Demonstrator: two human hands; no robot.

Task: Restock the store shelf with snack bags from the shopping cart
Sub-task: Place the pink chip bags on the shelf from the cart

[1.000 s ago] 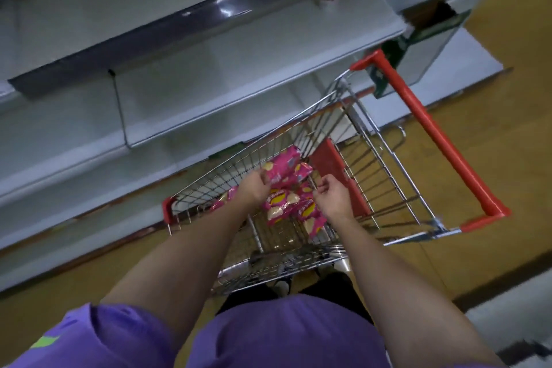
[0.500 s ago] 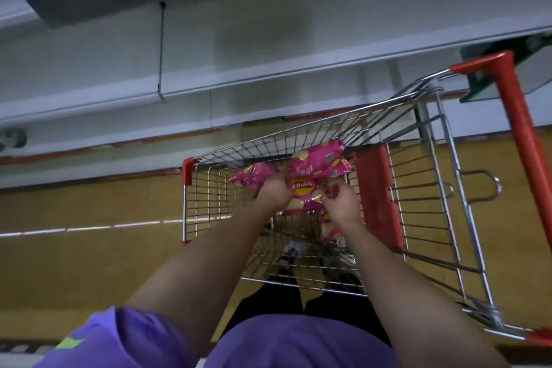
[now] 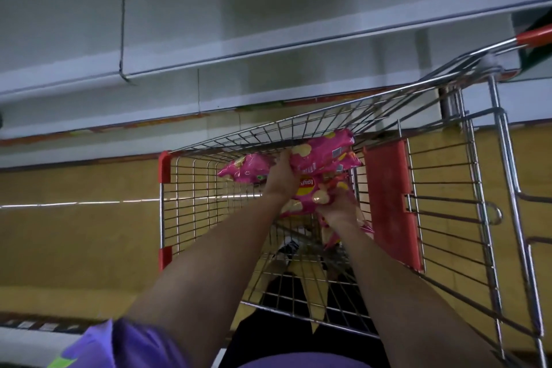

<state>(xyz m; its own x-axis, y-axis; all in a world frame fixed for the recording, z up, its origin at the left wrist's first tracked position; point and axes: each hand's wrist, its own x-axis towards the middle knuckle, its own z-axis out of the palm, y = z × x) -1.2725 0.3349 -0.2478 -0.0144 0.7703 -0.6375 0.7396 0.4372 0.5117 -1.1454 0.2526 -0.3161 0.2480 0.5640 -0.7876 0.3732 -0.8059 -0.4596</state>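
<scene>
Several pink snack bags [image 3: 321,152] lie bunched inside the wire shopping cart [image 3: 209,218], near its red child-seat flap [image 3: 388,203]. My left hand [image 3: 282,176] reaches into the basket and grips the bags from the left side, with one more pink bag [image 3: 245,169] sticking out to its left. My right hand [image 3: 339,207] grips the lower bags [image 3: 307,191] from the right. The white store shelf [image 3: 239,48] runs across the top of the view, bare where it shows.
The cart's red handle [image 3: 534,37] is at the upper right. Below the upper shelf a lower white shelf [image 3: 119,128] runs along the yellow floor [image 3: 74,242]. My purple sleeve [image 3: 125,343] fills the bottom left.
The view has tilted down and closer to the cart. Both hands have gathered the pink bags tighter together and lifted them slightly in the basket.
</scene>
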